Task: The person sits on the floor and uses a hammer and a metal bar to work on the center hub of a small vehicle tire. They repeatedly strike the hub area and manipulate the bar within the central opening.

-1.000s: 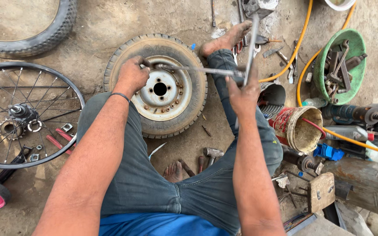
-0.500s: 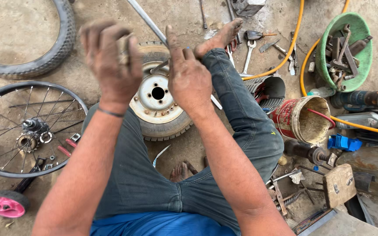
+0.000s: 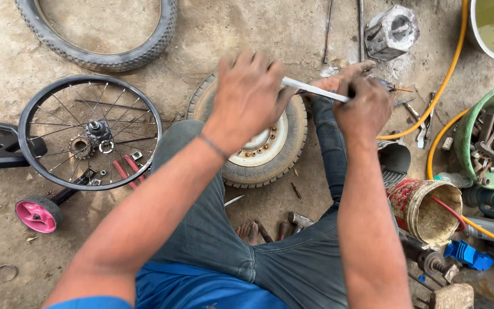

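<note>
- Both hands raised over a small tyre on a white steel rim (image 3: 270, 150), lying flat on the concrete floor (image 3: 7, 57) between the person's jeans-clad legs.
- Left hand (image 3: 247, 97) clenched round one end of a slim, bright metal bar (image 3: 314, 90); that end hidden inside the fist.
- Right hand (image 3: 366, 109) clenched round the bar's other end; tip covered by the fingers, so full length and head shape impossible to make out.
- Bar held roughly level above the wheel, tilted slightly down toward the right hand.
- Rim hub mostly hidden behind the left hand and wrist; only a curved row of bolt holes and dusty, worn tread showing.
- Thin cord band on the left wrist.
- Bare foot (image 3: 344, 77) beyond the wheel, partly behind the right hand.
- Spoked bicycle wheel (image 3: 90, 131), black rim, thin wire spokes, left of the tyre; pink stabiliser wheel (image 3: 38, 214) below it.
- Knobbly black bicycle tyre (image 3: 95, 54) at the top, cut off by the frame edge.
- Rusty paint can (image 3: 427, 210) near the right forearm, crusted inside.
- Green basin (image 3: 475, 171) full of spanners at the right edge, partly cut off.
- Yellow hose (image 3: 450, 86) curving across the floor.
- Grey metal block (image 3: 391, 30) with a bore, top centre.
</note>
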`<state>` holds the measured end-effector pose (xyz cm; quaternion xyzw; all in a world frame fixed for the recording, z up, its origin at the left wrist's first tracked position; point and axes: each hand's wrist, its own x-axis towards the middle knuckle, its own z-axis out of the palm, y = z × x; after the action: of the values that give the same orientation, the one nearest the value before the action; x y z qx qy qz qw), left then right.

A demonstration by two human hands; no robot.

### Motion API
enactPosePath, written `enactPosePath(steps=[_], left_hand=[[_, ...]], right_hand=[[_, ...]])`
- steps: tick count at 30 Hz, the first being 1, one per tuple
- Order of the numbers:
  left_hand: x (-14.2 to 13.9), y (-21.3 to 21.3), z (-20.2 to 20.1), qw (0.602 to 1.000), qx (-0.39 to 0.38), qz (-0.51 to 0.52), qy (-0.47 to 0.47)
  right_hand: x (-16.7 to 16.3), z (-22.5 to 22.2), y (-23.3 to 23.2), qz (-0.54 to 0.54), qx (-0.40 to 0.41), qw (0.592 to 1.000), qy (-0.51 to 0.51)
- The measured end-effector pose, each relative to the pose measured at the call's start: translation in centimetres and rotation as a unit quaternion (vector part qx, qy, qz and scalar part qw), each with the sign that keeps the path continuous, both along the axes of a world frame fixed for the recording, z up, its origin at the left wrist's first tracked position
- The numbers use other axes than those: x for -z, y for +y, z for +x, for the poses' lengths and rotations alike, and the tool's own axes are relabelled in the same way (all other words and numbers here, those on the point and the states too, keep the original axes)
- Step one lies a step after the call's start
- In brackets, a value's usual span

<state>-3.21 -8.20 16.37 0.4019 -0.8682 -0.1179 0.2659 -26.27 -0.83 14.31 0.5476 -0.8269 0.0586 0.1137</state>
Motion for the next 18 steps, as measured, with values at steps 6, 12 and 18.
enactPosePath(steps=[6,12,18], left_hand=[[-0.4,4.7,5.3,0.998,-0.039,0.047,0.011],[-1.5,4.4,4.8,0.996,-0.018,0.087,0.015],[-1.6,3.6,6.1,0.979,0.034,0.166,0.110]], right_hand=[[4.5,1.2,-1.9,-0.235,-0.037,0.959,-0.155],[5.6,11.3,0.9,-0.384,-0.061,0.785,-0.482],[0.5,8.7,-4.7,-0.118,-0.189,0.857,-0.464]])
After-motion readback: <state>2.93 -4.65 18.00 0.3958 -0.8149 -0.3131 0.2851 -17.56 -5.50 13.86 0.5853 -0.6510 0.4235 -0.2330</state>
